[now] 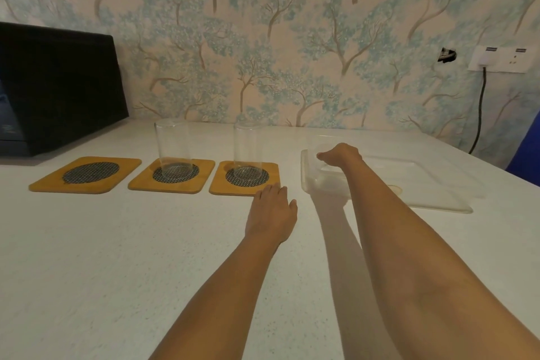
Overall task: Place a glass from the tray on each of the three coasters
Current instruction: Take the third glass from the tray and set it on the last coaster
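A white tabletop point(117, 257) against tree-patterned wallpaper point(292, 23) carries a black box point(58, 88) at far left, a clear tray point(432, 184) at right and three wooden coasters in a row. The middle coaster point(172, 177) and right coaster point(244, 180) each hold an upright clear glass point(172, 149) and point(247, 152), while the left coaster point(87, 174) is bare. The right hand point(340, 155) reaches over the tray's near-left corner, fingers curled around a third glass point(328, 165) that is hard to make out; the left hand point(271, 215) rests flat beside the right coaster, fingers loosely together.
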